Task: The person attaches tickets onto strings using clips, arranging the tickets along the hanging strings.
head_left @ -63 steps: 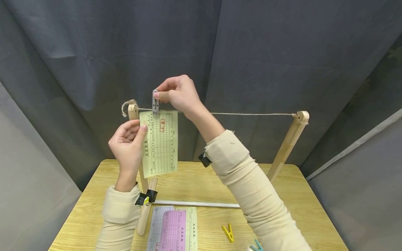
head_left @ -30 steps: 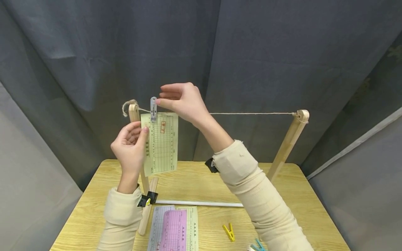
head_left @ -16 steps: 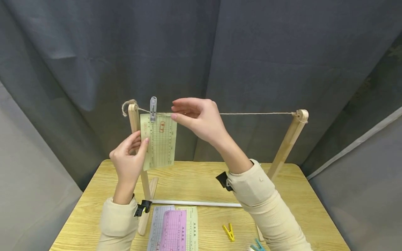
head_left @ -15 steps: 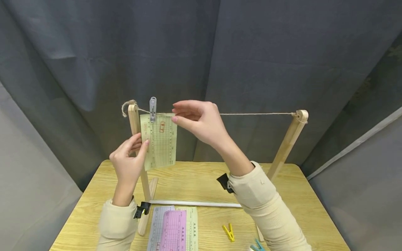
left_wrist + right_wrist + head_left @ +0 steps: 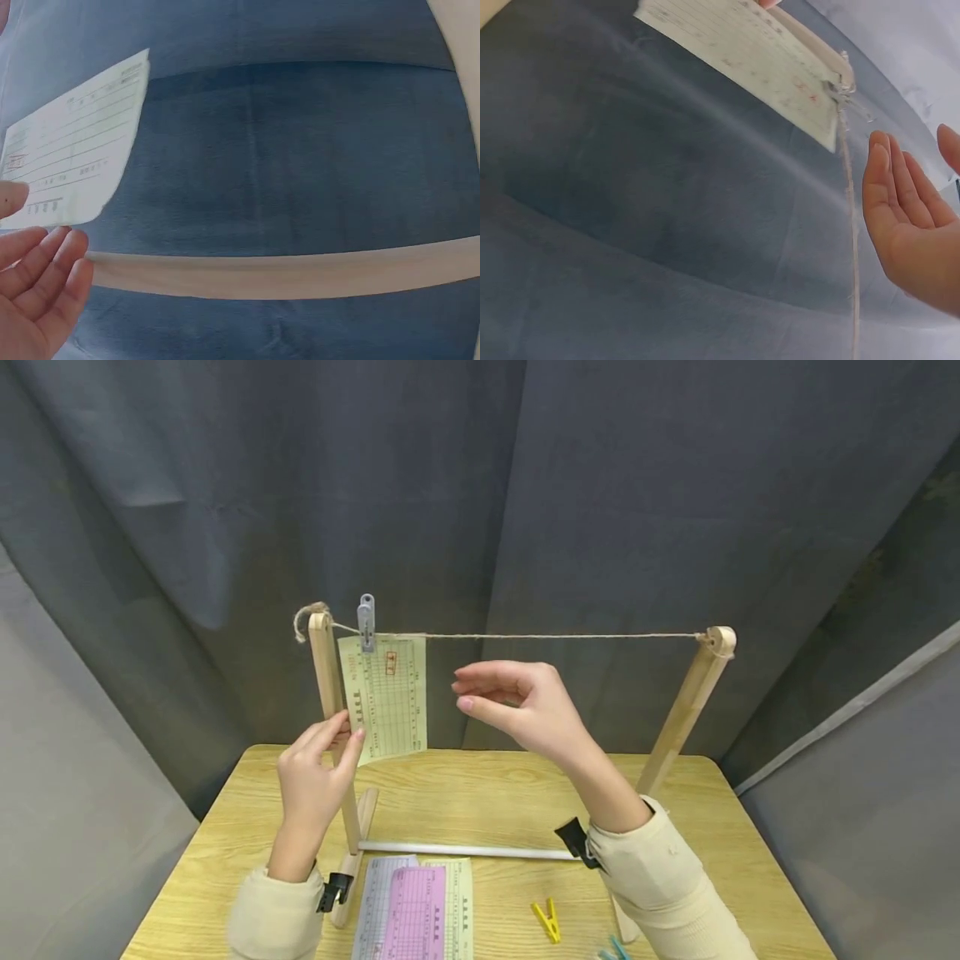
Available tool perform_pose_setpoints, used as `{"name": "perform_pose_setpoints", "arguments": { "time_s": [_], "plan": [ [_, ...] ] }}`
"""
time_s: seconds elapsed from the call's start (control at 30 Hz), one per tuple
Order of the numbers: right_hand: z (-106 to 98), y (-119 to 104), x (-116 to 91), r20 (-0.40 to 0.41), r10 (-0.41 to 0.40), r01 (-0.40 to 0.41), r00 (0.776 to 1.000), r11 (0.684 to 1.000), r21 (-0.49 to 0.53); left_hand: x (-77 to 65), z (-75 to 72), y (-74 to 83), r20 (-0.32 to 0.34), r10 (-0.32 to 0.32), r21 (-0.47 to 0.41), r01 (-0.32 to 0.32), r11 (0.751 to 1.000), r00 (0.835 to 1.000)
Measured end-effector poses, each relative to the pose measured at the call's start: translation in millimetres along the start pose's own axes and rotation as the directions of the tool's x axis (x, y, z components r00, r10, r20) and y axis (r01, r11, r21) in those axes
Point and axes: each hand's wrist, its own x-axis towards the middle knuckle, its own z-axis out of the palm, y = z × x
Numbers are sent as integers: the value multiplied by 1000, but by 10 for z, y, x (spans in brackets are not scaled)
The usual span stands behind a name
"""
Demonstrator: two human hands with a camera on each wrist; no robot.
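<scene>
A pale green printed slip (image 5: 393, 710) hangs from the twine (image 5: 562, 636) near its left end. A grey clothespin (image 5: 366, 623) clips the slip's upper left part to the twine. My left hand (image 5: 313, 781) is at the slip's lower left edge, thumb and fingers apart; in the left wrist view, its fingers (image 5: 56, 281) lie loosely extended just below the paper (image 5: 82, 142). To the right of the slip, my right hand (image 5: 528, 706) is in the air below the twine, holding nothing. Its fingers look relaxed in the right wrist view.
Wooden posts stand left (image 5: 327, 668) and right (image 5: 686, 718), joined low down by a white rod (image 5: 465, 851). On the table (image 5: 480, 785) lie overlapping lilac (image 5: 375, 902), pink (image 5: 416, 910) and pale green slips (image 5: 461, 902), a yellow clothespin (image 5: 549, 920) and a partly visible blue one (image 5: 618, 948).
My right hand has let go of the grey clothespin and moved right and down. My left hand has slid down along the slip's edge and loosened. The slip stays clipped on the twine.
</scene>
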Motion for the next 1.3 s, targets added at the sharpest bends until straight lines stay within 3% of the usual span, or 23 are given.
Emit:
{"name": "perform_pose_setpoints", "arguments": {
  "time_s": [0.17,0.33,0.53,0.67,0.87,0.97,1.1,1.3],
  "plan": [
    [-65,206,-166,21,61,-62,998,998,13,-125,48,-78,0,34,49,-34,998,999],
    [-73,485,-381,22,141,-143,990,983,112,-280,26,-154,4,49,108,-50,993,999],
    [-78,803,-645,10,218,-218,976,967,129,-460,6,-243,43,34,151,-40,988,999],
    [-118,997,-819,7,267,-266,964,957,116,-560,-2,-286,62,23,143,-32,989,998],
    [-201,1241,-1086,-7,371,-368,928,922,118,-715,-43,-315,87,42,121,-52,991,995],
    [-246,1338,-1204,-2,381,-379,924,919,108,-820,-57,-319,113,42,99,-53,994,993],
    [-299,1460,-1354,38,338,-340,940,934,107,-997,-74,-332,202,35,32,-42,999,979],
    [-413,1606,-1609,111,291,-306,950,938,165,-1267,-86,-361,343,36,-68,-14,998,939]
  ]
}}
